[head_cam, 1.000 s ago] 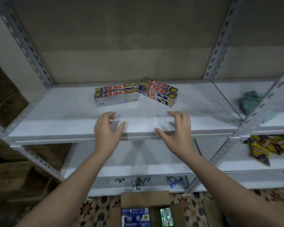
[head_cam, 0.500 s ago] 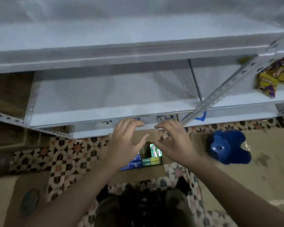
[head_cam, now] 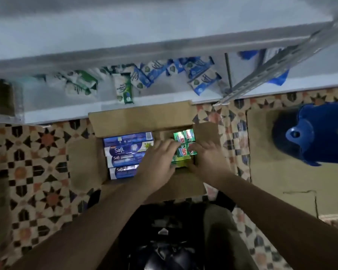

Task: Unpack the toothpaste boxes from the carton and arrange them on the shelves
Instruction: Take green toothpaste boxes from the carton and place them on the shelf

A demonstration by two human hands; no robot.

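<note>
- Brown cardboard: the carton (head_cam: 139, 118) sits open on the patterned tiled floor (head_cam: 37, 152), right against the foot of the shelves, its flaps folded outward.
- Seen from the head camera looking straight down, the carton's left half holds blue toothpaste boxes (head_cam: 128, 151) lying flat in a stack of rows, their long sides running left to right.
- In the carton's right half stand green toothpaste boxes (head_cam: 184, 138), packed on end so their small faces point up.
- The left hand (head_cam: 157, 166) reaches into the carton from the near side, fingers bent down over the gap between the blue and the green boxes; its fingertips touch the green ones, but I cannot tell whether its grip has closed on a box.
- The right hand (head_cam: 207, 159) comes in just beside it, fingers curled at the right edge of the green boxes; whether its grip has anything is hidden too.
- The two hands are close together with the green boxes between them.
- The lowest shelf (head_cam: 164, 96) carries white, green and blue packets (head_cam: 201, 78) lying loosely in a row, some tilted.
- A grey slotted metal upright (head_cam: 277, 63) crosses the upper right.
- A blue plastic stool (head_cam: 318, 133) stands on a flat sheet of cardboard (head_cam: 281, 182) to the right, well apart from the carton.
- Dark clothing shows at the bottom centre between the forearms.
</note>
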